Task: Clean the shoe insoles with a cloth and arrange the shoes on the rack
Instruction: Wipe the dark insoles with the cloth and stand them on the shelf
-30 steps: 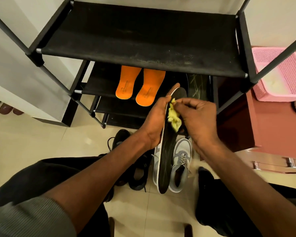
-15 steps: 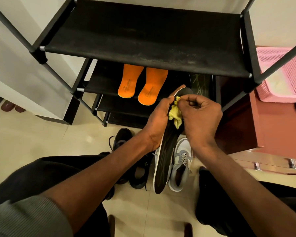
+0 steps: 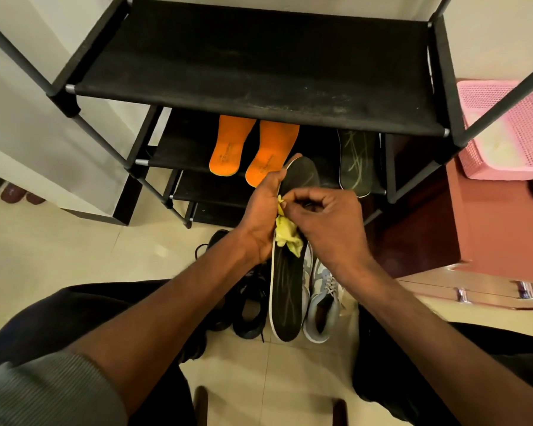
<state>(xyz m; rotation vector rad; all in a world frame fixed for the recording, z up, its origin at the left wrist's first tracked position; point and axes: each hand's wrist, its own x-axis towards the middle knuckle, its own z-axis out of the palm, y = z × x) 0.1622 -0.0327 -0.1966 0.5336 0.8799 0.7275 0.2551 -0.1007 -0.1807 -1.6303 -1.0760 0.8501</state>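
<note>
Cloth slid down insole; right hand pinching.

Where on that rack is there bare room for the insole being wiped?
The top shelf looks bare. On the second shelf, a gap lies between the orange insoles and the dark insole. The floor is crowded with shoes.

Black insole, pale-edged, held lengthwise at frame centre; crumpled yellow cloth on its middle. Two orange insoles and another dark insole lie on the black rack's second shelf. Grey sneakers and black shoes on floor below.
</note>
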